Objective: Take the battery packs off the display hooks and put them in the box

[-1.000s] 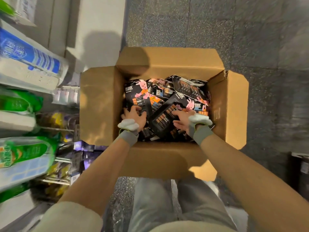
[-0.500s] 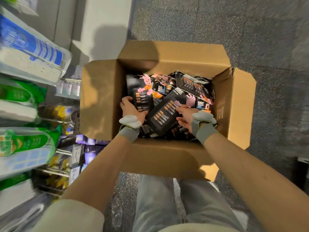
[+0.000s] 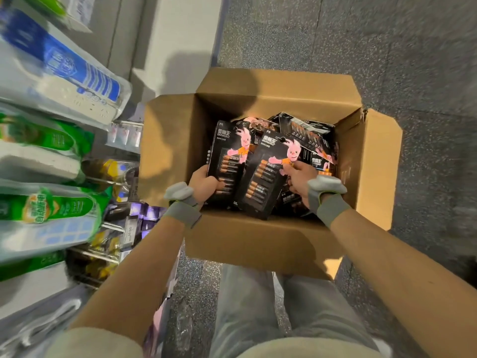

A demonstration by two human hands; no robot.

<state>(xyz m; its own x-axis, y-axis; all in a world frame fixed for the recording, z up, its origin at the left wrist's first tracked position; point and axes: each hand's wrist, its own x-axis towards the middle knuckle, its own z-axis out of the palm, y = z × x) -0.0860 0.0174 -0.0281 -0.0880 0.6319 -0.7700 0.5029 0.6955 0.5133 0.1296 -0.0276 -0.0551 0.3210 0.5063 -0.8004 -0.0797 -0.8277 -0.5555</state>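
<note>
Stowing is the step in hand: left hand [image 3: 204, 182] grips the left pack [image 3: 225, 156], right hand [image 3: 300, 180] grips the right pack [image 3: 267, 177] — both upright inside the box [image 3: 258, 236], near side. Next, likely: lay them flat — then let go.

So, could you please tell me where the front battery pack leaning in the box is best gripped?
Probably by its right long edge, pinched from the right, as the right hand does now. The front battery pack is a thin flat card standing tilted in the box; that edge is free, while the batteries bulge along its left half.
</note>
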